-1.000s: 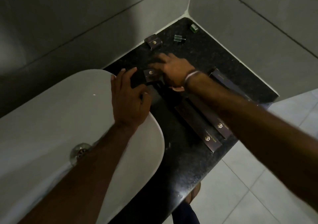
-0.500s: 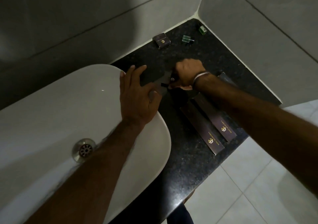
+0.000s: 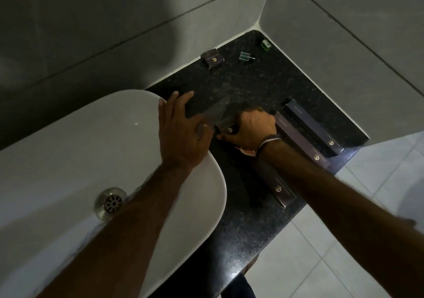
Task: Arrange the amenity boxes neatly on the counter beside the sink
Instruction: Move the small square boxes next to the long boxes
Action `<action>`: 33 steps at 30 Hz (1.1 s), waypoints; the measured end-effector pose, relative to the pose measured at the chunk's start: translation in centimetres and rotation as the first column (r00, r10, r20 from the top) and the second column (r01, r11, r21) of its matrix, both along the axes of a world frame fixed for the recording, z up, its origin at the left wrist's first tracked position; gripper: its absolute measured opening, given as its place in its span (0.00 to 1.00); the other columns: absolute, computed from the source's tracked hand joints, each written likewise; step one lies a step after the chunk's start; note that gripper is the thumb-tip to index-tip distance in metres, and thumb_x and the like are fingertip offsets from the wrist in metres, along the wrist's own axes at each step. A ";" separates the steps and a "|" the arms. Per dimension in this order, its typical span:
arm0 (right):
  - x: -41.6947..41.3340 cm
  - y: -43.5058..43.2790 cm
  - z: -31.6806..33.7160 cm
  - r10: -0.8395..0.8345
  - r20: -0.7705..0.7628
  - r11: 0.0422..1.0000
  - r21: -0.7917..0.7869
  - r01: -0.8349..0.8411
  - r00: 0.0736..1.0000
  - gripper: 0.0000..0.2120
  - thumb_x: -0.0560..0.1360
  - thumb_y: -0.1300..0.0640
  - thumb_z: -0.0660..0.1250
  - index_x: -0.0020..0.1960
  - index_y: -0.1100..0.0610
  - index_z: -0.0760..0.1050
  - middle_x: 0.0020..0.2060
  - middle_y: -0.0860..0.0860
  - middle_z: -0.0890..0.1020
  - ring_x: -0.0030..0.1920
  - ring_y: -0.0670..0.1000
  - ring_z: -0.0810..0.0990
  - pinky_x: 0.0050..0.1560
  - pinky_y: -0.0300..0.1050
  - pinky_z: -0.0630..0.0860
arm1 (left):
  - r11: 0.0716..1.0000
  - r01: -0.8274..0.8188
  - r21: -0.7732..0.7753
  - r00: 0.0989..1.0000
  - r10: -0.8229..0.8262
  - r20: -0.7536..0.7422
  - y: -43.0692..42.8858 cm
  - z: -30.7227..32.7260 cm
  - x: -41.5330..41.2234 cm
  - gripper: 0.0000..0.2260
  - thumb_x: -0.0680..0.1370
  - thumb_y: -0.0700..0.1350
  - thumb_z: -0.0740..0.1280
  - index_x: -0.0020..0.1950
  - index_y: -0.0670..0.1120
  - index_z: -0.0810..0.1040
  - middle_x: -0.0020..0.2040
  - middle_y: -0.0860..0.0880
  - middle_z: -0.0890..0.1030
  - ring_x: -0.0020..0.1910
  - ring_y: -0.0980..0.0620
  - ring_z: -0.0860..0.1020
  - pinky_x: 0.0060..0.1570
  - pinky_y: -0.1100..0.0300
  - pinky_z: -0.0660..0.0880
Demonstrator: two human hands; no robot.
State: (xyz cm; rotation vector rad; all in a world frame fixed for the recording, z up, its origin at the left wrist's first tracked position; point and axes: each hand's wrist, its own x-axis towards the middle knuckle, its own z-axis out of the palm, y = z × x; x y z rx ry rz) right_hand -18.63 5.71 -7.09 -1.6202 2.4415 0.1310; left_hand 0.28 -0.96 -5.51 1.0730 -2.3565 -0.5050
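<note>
On the black granite counter to the right of the white sink lie three long dark amenity boxes with gold logos: one nearest the edge, a middle one and a far one. My right hand is closed around a small dark box just left of them. My left hand rests flat on the sink's rim with fingers spread, its thumb beside that small box. Another small box stands at the back by the wall.
A small clear bottle and a green object lie in the back corner of the counter. Grey tiled walls close the counter at the back and right. The sink drain shows below my left forearm. Pale floor tiles lie beyond the counter's front edge.
My right hand closed on the small box and drew it back toward the long boxes. My left hand stayed on the sink rim. The camera shifted slightly.
</note>
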 end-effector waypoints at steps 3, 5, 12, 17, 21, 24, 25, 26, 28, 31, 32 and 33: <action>-0.2 0.2 -0.1 0.002 0.002 1.000 -0.003 -0.002 1.000 0.32 0.69 0.26 0.63 0.56 0.52 0.75 0.43 0.48 0.74 0.39 0.47 0.74 0.36 0.42 0.70 | 1.000 0.003 0.004 1.000 -0.003 -0.002 0.1 0.0 0.0 0.18 0.76 0.51 0.56 0.45 0.46 0.84 0.72 0.43 0.73 0.76 0.39 0.64 0.78 0.44 0.49; -0.4 0.2 -0.3 0.008 0.009 1.000 -0.007 -0.008 1.000 0.33 0.68 0.24 0.62 0.58 0.50 0.75 0.46 0.48 0.78 0.40 0.47 0.75 0.37 0.42 0.73 | 1.000 0.006 0.010 1.000 -0.006 -0.008 0.1 0.1 0.0 0.18 0.76 0.51 0.56 0.46 0.46 0.84 0.72 0.42 0.73 0.76 0.39 0.64 0.78 0.44 0.48; -1.5 -0.8 1.7 -0.077 0.039 0.997 0.024 0.077 0.996 0.35 0.65 0.21 0.59 0.50 0.51 0.75 0.42 0.50 0.79 0.37 0.48 0.77 0.38 0.44 0.78 | 1.000 0.008 0.014 1.000 -0.007 -0.024 0.0 0.0 0.1 0.16 0.74 0.50 0.57 0.45 0.47 0.83 0.72 0.43 0.74 0.76 0.39 0.64 0.78 0.41 0.52; -3.4 -5.9 2.9 -0.039 0.116 0.977 -0.204 0.062 0.992 0.32 0.73 0.31 0.63 0.67 0.53 0.73 0.61 0.55 0.75 0.58 0.56 0.78 0.55 0.55 0.78 | 0.999 0.009 0.033 1.000 -0.008 -0.018 -0.1 0.0 0.0 0.16 0.73 0.51 0.57 0.42 0.45 0.83 0.72 0.43 0.73 0.76 0.40 0.63 0.78 0.44 0.49; -4.5 -12.6 3.3 -0.108 0.083 0.980 -0.158 0.120 0.991 0.32 0.73 0.33 0.64 0.68 0.54 0.72 0.64 0.57 0.75 0.62 0.60 0.77 0.59 0.55 0.75 | 0.997 0.006 0.080 1.000 -0.004 -0.027 -0.3 -0.2 0.1 0.17 0.73 0.51 0.57 0.43 0.45 0.83 0.73 0.44 0.72 0.78 0.42 0.61 0.79 0.51 0.43; -4.8 -16.2 3.8 -0.157 0.068 0.983 -0.085 0.163 0.985 0.37 0.71 0.31 0.65 0.69 0.57 0.71 0.66 0.59 0.75 0.64 0.62 0.76 0.60 0.54 0.73 | 0.996 -0.013 0.092 0.999 0.016 -0.037 -0.3 -0.4 0.1 0.17 0.72 0.52 0.57 0.42 0.44 0.83 0.74 0.46 0.72 0.78 0.44 0.61 0.79 0.55 0.41; -4.7 -17.1 3.8 -0.163 0.066 0.983 -0.075 0.168 0.984 0.37 0.71 0.32 0.65 0.68 0.57 0.71 0.66 0.59 0.75 0.65 0.62 0.75 0.60 0.54 0.72 | 0.996 -0.018 0.091 0.999 0.022 -0.035 -0.4 -0.4 0.1 0.17 0.71 0.52 0.58 0.41 0.44 0.83 0.73 0.46 0.72 0.78 0.44 0.61 0.79 0.55 0.41; -4.8 -17.5 3.7 -0.164 0.060 0.983 -0.073 0.168 0.985 0.35 0.72 0.33 0.66 0.68 0.57 0.72 0.66 0.59 0.75 0.65 0.62 0.75 0.60 0.53 0.72 | 0.996 -0.016 0.093 0.999 0.020 -0.040 -0.3 -0.3 0.0 0.16 0.71 0.52 0.58 0.39 0.45 0.83 0.73 0.45 0.72 0.77 0.43 0.62 0.79 0.55 0.41; -4.9 -18.1 3.2 -0.158 0.034 0.984 -0.078 0.160 0.987 0.31 0.72 0.36 0.68 0.66 0.57 0.74 0.65 0.59 0.76 0.65 0.62 0.76 0.60 0.53 0.72 | 0.995 -0.006 0.104 0.998 0.012 -0.057 -0.2 -0.2 -0.1 0.15 0.70 0.52 0.59 0.36 0.46 0.82 0.73 0.45 0.73 0.77 0.43 0.61 0.79 0.55 0.41; -4.8 -17.7 2.3 -0.180 0.026 0.982 -0.061 0.181 0.983 0.31 0.72 0.39 0.70 0.66 0.59 0.74 0.64 0.59 0.77 0.64 0.62 0.76 0.59 0.53 0.73 | 0.993 0.013 0.115 0.997 -0.004 -0.076 -0.2 0.0 0.0 0.13 0.69 0.52 0.59 0.36 0.48 0.81 0.73 0.45 0.73 0.77 0.42 0.61 0.78 0.54 0.41; -4.9 -17.3 2.2 -0.188 0.039 0.980 -0.055 0.190 0.981 0.31 0.71 0.39 0.70 0.65 0.59 0.74 0.64 0.60 0.77 0.63 0.62 0.77 0.59 0.53 0.74 | 0.993 0.014 0.118 0.997 -0.004 -0.081 -0.2 0.0 0.0 0.12 0.69 0.52 0.59 0.36 0.49 0.81 0.73 0.45 0.73 0.77 0.42 0.61 0.78 0.55 0.41; -4.9 -16.7 2.3 -0.197 0.054 0.979 -0.043 0.200 0.979 0.31 0.70 0.38 0.71 0.63 0.59 0.75 0.62 0.60 0.78 0.62 0.63 0.78 0.58 0.54 0.74 | 0.992 0.015 0.122 0.997 -0.005 -0.083 -0.2 0.0 0.1 0.12 0.69 0.51 0.59 0.36 0.49 0.80 0.73 0.45 0.73 0.77 0.42 0.61 0.78 0.55 0.40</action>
